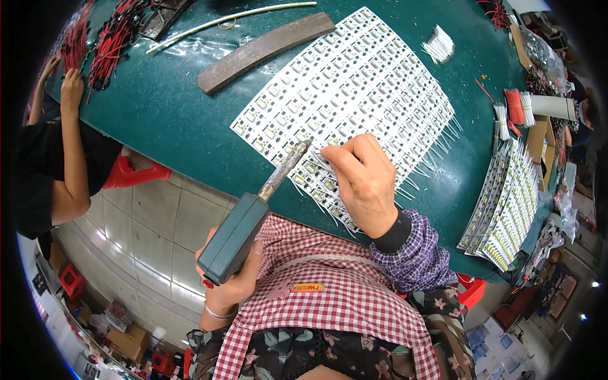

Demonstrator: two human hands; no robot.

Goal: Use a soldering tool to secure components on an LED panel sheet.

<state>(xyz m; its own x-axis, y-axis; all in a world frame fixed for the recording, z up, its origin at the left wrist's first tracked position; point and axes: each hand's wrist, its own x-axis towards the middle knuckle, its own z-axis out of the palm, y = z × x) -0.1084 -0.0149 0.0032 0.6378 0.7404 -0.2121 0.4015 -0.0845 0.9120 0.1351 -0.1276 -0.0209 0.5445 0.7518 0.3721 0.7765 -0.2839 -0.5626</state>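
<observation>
My left hand [235, 278] is wrapped round the handle of a dark green soldering gun [238, 235]. Its long, stained metal barrel points up and to the right, with the tip at a large white sheet of LED circuit boards [345, 82]. Thumb and forefinger of my right hand [364, 180] are pinched together just right of that tip, on what looks like a thin white wire, mostly hidden by the fingers. Short white wires [437, 149] stick out along the sheet's right and near edges.
A curved brown bar [266, 52] lies against the sheet's far left edge. White wire pieces [438, 44] are heaped at the far right. Finished-looking wired boards [503, 206] and bundled red wires [513, 106] lie right. A co-worker's hand [72, 88] is near red-and-black wires [114, 47] at left.
</observation>
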